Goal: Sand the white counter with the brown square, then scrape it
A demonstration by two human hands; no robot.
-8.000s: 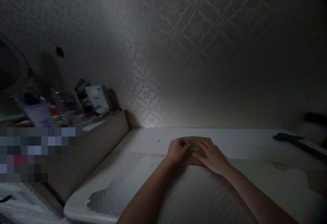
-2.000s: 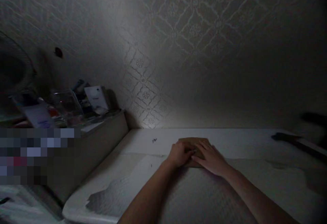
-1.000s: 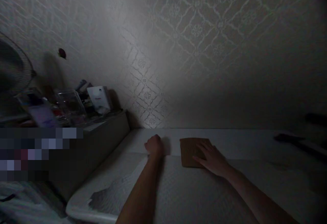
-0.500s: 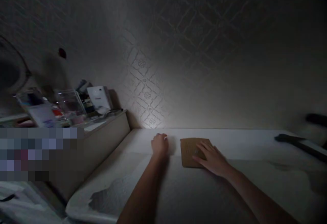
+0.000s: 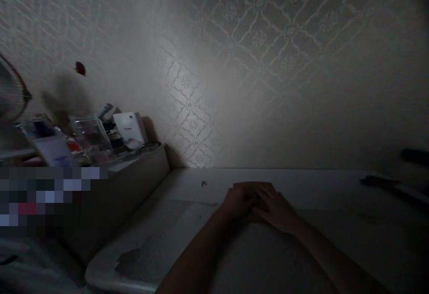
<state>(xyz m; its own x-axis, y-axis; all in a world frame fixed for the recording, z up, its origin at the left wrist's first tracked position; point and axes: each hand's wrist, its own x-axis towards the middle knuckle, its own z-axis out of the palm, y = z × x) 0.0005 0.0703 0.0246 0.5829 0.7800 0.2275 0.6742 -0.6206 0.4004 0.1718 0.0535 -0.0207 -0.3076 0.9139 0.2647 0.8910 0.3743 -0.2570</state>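
A flat brown square that looks like cardboard [image 5: 250, 185] lies on the white tabletop, mostly covered by my hands. My right hand [image 5: 276, 208] rests on its right part with fingers stretched out and apart. From the left, my left hand [image 5: 237, 202] reaches over the square with its fingers curled together near my right fingertips. Whatever those fingers hold, if anything, is too dark and small to make out. A few tiny dark pieces [image 5: 204, 183] lie on the table left of the square.
Patterned wallpaper [image 5: 258, 70] rises behind the white table [image 5: 187, 178]. At left, a raised shelf [image 5: 144, 160] carries a white box [image 5: 129, 126], clear plastic organisers [image 5: 90, 135] and a tube. A round fan [image 5: 11, 90] stands far left. A dark bar-like object [image 5: 378, 181] lies at right.
My left hand has moved right from the tiny dark pieces to the brown square, uncovering them. My right hand stays on the square. The table area looks darker and the wall lighter.
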